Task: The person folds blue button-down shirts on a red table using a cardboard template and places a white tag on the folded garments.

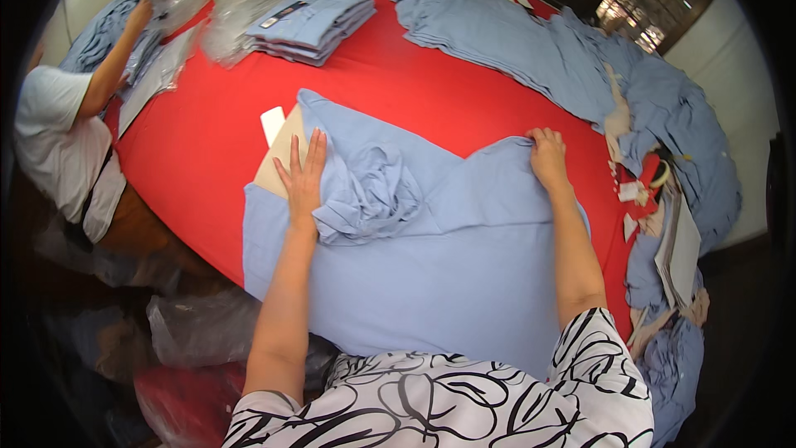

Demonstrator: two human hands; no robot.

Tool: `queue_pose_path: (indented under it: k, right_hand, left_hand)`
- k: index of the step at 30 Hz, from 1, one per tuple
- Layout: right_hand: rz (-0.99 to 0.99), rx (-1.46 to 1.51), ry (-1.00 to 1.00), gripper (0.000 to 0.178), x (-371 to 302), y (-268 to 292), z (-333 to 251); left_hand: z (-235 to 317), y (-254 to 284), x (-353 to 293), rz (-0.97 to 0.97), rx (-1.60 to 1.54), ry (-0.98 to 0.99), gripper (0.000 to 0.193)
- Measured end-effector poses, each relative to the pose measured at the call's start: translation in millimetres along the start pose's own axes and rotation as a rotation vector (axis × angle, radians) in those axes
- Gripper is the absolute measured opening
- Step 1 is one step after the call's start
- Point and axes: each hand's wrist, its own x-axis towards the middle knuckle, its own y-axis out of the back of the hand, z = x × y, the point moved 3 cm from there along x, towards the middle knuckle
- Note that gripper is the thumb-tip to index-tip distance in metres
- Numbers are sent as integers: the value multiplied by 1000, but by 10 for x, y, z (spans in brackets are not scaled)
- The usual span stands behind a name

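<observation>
A light blue cloth garment (431, 282) lies spread over the red-covered table in front of me, its near edge reaching my body. Its middle part is bunched into a crumpled heap (369, 199). My left hand (303, 174) rests flat beside that heap with fingers spread, partly over a beige panel (278, 162) whose material I cannot tell. My right hand (547, 158) has its fingers closed on the garment's far right edge. A white card (271, 126) lies just beyond the beige panel.
Folded blue shirts (319, 21) are stacked at the back beside clear plastic bags (224, 25). Blue garments (514, 46) lie along the far right edge, with a tape roll (661, 174) and grey boards (678, 249) nearby. Another person (62, 133) handles blue cloth at left.
</observation>
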Motion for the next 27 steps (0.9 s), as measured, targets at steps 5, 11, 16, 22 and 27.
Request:
queue_pose_path:
  k: [5, 11, 16, 22, 27]
  right_hand:
    - [174, 137, -79, 16, -754, 1262, 70]
    - [-190, -102, -442, 21, -2332, 1831, 46]
    - [45, 253, -511, 41, -2231, 1397, 1]
    - [-244, -323, -600, 61, -1916, 637, 274]
    - [-256, -304, -722, 65, -1817, 666, 249]
  left_hand:
    - [-235, 59, -128, -133, -79, 34, 51]
    - [-108, 71, -53, 137, 96, -134, 28]
    - [-266, 45, 18, -247, -329, 3, 33]
    - [-404, 365, 113, -407, -309, -148, 65]
    - [-547, 442, 27, -348, -290, -54, 57]
